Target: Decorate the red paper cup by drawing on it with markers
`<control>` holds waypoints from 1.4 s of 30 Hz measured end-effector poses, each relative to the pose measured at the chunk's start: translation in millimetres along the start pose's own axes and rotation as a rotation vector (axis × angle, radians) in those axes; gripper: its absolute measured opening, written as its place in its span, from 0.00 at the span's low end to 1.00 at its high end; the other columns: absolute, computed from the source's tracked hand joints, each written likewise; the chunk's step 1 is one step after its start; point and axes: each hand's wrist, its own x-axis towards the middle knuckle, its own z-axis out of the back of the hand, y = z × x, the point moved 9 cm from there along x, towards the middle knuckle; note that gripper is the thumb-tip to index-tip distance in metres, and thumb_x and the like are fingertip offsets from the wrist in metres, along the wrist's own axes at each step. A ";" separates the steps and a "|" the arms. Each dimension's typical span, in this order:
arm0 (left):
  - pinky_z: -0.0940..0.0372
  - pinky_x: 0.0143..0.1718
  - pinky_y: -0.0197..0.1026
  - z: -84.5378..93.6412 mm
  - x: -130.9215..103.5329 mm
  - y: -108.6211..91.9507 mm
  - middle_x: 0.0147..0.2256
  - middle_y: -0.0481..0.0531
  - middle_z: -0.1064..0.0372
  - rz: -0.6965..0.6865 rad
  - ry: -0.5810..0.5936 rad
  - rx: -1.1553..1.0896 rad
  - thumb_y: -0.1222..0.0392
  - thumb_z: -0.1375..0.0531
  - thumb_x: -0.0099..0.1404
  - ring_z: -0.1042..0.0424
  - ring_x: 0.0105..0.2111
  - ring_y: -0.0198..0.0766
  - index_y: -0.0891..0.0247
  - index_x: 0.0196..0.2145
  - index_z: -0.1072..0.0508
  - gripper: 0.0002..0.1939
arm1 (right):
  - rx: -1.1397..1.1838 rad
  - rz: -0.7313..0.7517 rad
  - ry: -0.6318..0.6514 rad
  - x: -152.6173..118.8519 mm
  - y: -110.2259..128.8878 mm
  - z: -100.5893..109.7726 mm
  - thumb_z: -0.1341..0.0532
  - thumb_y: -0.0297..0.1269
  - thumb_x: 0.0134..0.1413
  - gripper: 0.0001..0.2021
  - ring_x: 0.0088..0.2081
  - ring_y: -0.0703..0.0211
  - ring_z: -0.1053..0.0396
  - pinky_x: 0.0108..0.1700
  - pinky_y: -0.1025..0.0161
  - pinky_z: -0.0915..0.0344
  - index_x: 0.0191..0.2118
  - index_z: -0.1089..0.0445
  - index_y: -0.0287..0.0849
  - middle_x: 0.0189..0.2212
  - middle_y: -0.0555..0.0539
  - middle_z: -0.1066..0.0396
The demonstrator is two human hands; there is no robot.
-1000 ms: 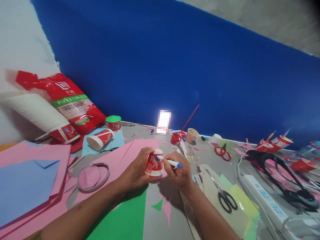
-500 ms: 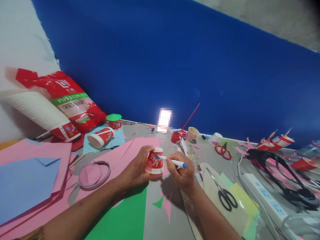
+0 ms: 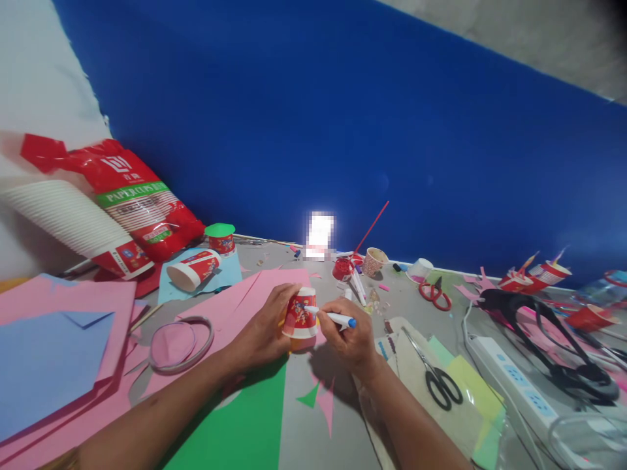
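Observation:
In the middle of the head view my left hand (image 3: 267,324) grips a red and white paper cup (image 3: 300,314) from its left side. The cup stands upside down, its wide rim low, over pink paper and the grey table. My right hand (image 3: 349,334) is closed around a white marker (image 3: 339,318) with a blue end. The marker's tip points left at the cup's printed side; whether it touches cannot be made out. Below the hands lie green paper (image 3: 240,418) and a small green scrap (image 3: 308,396).
Black-handled scissors (image 3: 443,388) and a white power strip (image 3: 519,378) lie to the right. Red-handled scissors (image 3: 435,295) sit farther back. On the left are a stack of paper cups (image 3: 73,219), a red cup bag (image 3: 142,202) and a grey tape ring (image 3: 208,346).
The whole view has shifted slightly, so most things appear a little farther left. The cup looks more tilted, and my right hand with the marker has come slightly left along with it.

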 end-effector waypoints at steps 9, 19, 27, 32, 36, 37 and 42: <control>0.32 0.65 0.61 1.8 -0.1 -3.4 0.62 0.61 0.38 -0.021 0.002 0.006 0.66 0.35 0.62 0.34 0.64 0.54 0.55 0.66 0.41 0.37 | -0.041 -0.057 0.020 -2.1 -11.2 2.0 0.41 0.36 0.70 0.12 0.26 0.60 0.28 0.31 0.63 0.34 0.33 0.27 0.44 0.25 0.49 0.24; 0.31 0.64 0.60 0.1 0.1 1.5 0.61 0.61 0.37 -0.007 -0.011 -0.026 0.67 0.33 0.60 0.32 0.63 0.54 0.54 0.65 0.39 0.37 | -0.017 -0.098 -0.050 -0.8 -12.6 11.3 0.40 0.35 0.68 0.10 0.26 0.60 0.29 0.30 0.64 0.35 0.33 0.26 0.44 0.25 0.50 0.25; 0.32 0.65 0.61 0.5 -0.3 -0.7 0.61 0.61 0.37 -0.045 -0.001 0.017 0.71 0.37 0.58 0.34 0.64 0.54 0.54 0.65 0.40 0.39 | -0.025 -0.008 0.002 2.1 -4.6 -0.6 0.39 0.33 0.69 0.09 0.28 0.58 0.27 0.33 0.63 0.32 0.35 0.27 0.45 0.27 0.48 0.23; 0.31 0.64 0.61 2.3 2.5 -6.6 0.60 0.60 0.36 -0.051 -0.012 0.001 0.69 0.36 0.59 0.32 0.62 0.54 0.54 0.64 0.39 0.38 | -0.044 0.017 0.020 1.5 -4.0 -3.9 0.40 0.34 0.70 0.09 0.29 0.57 0.27 0.34 0.62 0.31 0.36 0.26 0.45 0.28 0.48 0.22; 0.30 0.64 0.61 0.9 1.5 -2.9 0.61 0.60 0.37 -0.037 -0.001 -0.005 0.69 0.35 0.60 0.33 0.63 0.54 0.54 0.65 0.41 0.38 | -0.054 0.012 0.027 1.9 -7.1 -2.0 0.41 0.34 0.70 0.10 0.28 0.58 0.29 0.33 0.61 0.33 0.34 0.27 0.45 0.26 0.48 0.24; 0.30 0.64 0.60 0.3 0.9 -1.8 0.61 0.60 0.38 -0.035 0.003 -0.004 0.70 0.36 0.60 0.33 0.63 0.53 0.54 0.65 0.41 0.38 | -0.056 0.003 0.029 2.1 -8.5 -0.9 0.41 0.34 0.70 0.11 0.27 0.58 0.29 0.32 0.62 0.34 0.34 0.28 0.45 0.26 0.48 0.25; 0.31 0.65 0.60 -0.8 -1.3 1.9 0.62 0.60 0.39 -0.024 0.004 -0.017 0.70 0.36 0.62 0.33 0.64 0.52 0.53 0.66 0.42 0.38 | -0.060 -0.038 0.016 3.0 -11.6 4.1 0.41 0.35 0.70 0.11 0.26 0.59 0.30 0.31 0.62 0.34 0.33 0.28 0.44 0.25 0.49 0.25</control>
